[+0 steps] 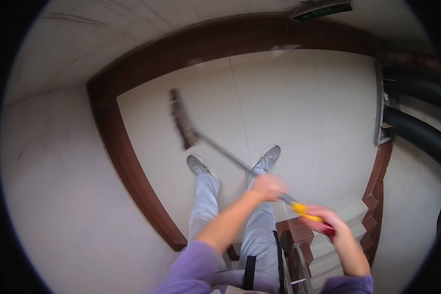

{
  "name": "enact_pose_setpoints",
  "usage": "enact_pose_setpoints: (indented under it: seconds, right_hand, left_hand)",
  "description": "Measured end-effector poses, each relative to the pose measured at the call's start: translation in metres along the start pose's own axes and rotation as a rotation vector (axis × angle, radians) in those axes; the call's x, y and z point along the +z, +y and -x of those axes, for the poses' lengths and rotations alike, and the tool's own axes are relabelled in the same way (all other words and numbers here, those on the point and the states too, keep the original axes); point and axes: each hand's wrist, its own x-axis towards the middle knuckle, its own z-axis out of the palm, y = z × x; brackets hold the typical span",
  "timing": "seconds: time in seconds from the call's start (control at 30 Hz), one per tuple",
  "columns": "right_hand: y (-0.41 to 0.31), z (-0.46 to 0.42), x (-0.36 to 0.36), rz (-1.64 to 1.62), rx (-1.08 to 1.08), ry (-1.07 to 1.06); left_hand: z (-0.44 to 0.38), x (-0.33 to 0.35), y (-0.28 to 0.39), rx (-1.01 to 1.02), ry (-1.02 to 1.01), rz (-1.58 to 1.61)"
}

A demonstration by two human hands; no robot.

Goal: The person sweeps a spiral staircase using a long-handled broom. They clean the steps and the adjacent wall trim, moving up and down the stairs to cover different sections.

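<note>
A long-handled broom (224, 152) slants across the view, its dark bristle head (182, 121) over the pale tiled floor at the upper left, blurred by motion. My left hand (269, 187) is wrapped around the grey shaft about midway. Further up, my right hand (325, 217) grips the yellow and red end of the handle. Whether the bristles touch the floor, I cannot tell.
My grey shoes stand on the floor tiles (279, 99), bordered by brown skirting (132, 147) and pale walls. Steps (334, 250) and a metal railing (301, 268) lie at lower right. Thick black pipes (415, 125) run through a floor opening at right. An exit sign (322, 11) hangs above.
</note>
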Motion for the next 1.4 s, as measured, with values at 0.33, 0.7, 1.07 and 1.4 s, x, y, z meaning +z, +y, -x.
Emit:
enact_pose_setpoints:
  seconds: [0.33,0.7,1.07,1.4]
  right_hand:
    - [0.065,0.222,-0.216,-0.395,-0.193,0.269]
    - [0.023,0.136,-0.164,-0.447,-0.123,-0.507]
    - [-0.12,-0.025,-0.047,-0.607,-0.075,-0.819]
    - [-0.009,0.195,-0.223,-1.206,-0.269,-0.172]
  left_hand:
    - [-0.261,0.158,0.233,0.368,-0.34,0.359]
    - [-0.211,0.007,0.141,0.303,-0.298,0.143]
    - [-0.21,-0.117,-0.065,-0.009,-0.664,-0.24]
    - [-0.376,0.102,0.158,0.503,-0.727,0.269]
